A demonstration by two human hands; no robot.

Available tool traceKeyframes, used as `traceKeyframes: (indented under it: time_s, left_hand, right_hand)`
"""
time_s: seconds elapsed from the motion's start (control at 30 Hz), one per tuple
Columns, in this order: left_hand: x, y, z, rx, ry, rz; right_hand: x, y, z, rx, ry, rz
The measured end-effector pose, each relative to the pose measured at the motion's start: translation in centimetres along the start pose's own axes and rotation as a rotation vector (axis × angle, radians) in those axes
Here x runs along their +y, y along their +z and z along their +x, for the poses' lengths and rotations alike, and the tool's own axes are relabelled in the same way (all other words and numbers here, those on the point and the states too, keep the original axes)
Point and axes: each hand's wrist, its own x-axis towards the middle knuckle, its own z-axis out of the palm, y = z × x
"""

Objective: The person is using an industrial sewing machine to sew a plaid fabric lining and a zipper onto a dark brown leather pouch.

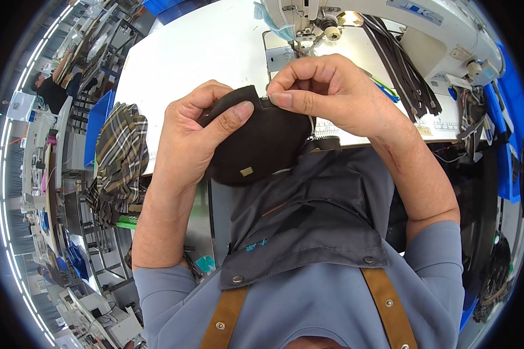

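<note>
Held up in front of my apron is a dark brown fabric piece [262, 142] with a small pale tag low on its face. My left hand [195, 125] is closed on its upper left part, thumb on the front and fingers behind. At its top edge, my right hand [332, 93] pinches the end of a metal-toothed zipper between thumb and forefinger. More zipper teeth [313, 131] show along the piece's right side, below my right hand. The back of the piece is hidden.
A sewing machine [428, 23] stands over the white table [186, 46], its needle area just beyond my hands. Several dark zippers [404, 72] lie at right, beside blue-green handled snips [387, 92]. Plaid fabric pieces [122, 151] hang at left near a blue bin [99, 125].
</note>
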Motion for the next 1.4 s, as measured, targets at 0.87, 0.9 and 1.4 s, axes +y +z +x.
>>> traceKeyframes:
  time_s: [0.87,0.9,1.4]
  left_hand:
    - [-0.4,0.4,0.3,-0.075,-0.246,-0.16]
    - [-0.5,0.4,0.3,-0.074,-0.256,-0.179]
    - [-1.7,-1.9,1.3,0.054,-0.099,-0.345]
  right_hand:
    - [1.2,-0.1,-0.1,-0.042,0.007,-0.126]
    - [1.3,0.0,0.0,-0.039,0.034,-0.116]
    - [3.7,0.5,-1.1,0.197,0.038,0.223]
